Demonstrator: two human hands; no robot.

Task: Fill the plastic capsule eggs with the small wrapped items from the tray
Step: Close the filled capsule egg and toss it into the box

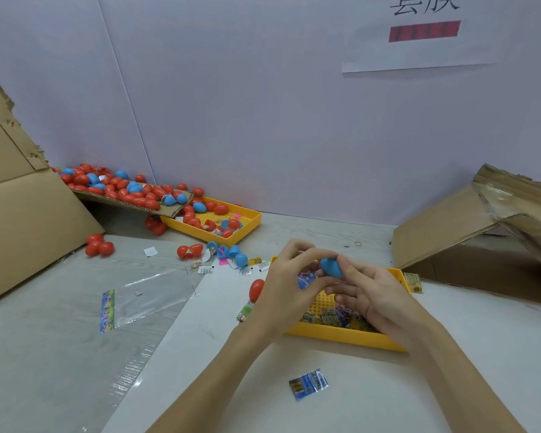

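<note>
Left hand (289,284) and right hand (374,292) together above the near yellow tray (341,334), fingers of both curled round a blue egg (331,267); a small blue wrapped packet (303,280) pinched under the left fingers. More wrapped packets (338,315) heaped in the tray just below. Red egg (256,289) left of the left hand. Loose packet (308,384) on the pale table (497,332) nearer the body. Clear bag (144,303) to the left. Far left, a pile of red and blue eggs (119,187) on cardboard (19,214), spilling into a second yellow tray (247,225). White partition walls behind; paper sign (422,54) with partly cropped, unreadable characters.
</note>
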